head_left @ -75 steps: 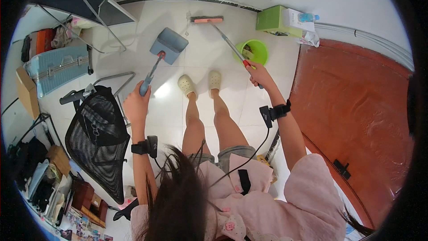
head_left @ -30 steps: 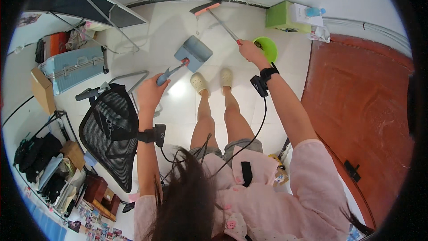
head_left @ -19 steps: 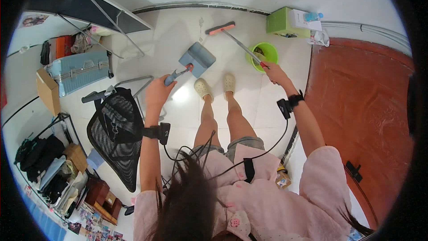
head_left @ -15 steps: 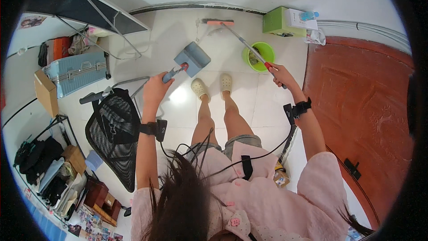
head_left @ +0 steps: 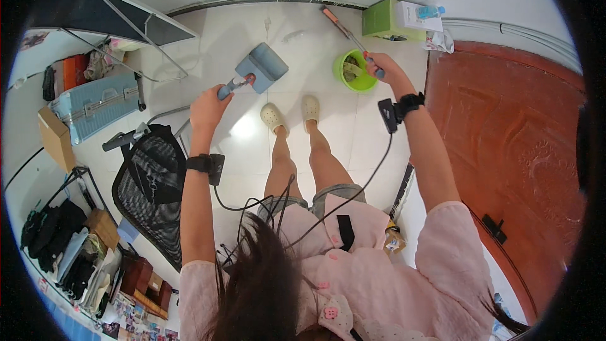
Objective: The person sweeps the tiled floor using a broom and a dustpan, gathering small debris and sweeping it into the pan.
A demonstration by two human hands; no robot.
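My left hand [head_left: 210,112] is closed round the handle of a grey-blue dustpan [head_left: 267,66]. The pan lies ahead of my left foot, its open side facing away to the upper right. In my right hand [head_left: 386,71] is the grey and red handle of a broom [head_left: 353,39]. Its narrow orange head [head_left: 330,15] with dark bristles points toward the far wall. Beneath the right hand stands a bright green bucket [head_left: 339,76] with crumpled greenish-brown stuff inside. A small smudge of debris [head_left: 267,24] marks the floor beyond the dustpan.
A green box [head_left: 380,19] with a white box and bottle stands at the far wall, near a red-brown door [head_left: 505,151]. At left are a black mesh chair [head_left: 151,196], a light blue suitcase [head_left: 95,107] and a metal-legged folding table [head_left: 107,12]. Cables hang between my wrists.
The broom head has swung right, from beyond the dustpan to near the green box, and the stick has turned. My right hand has moved up over the bucket. The view has shifted slightly.
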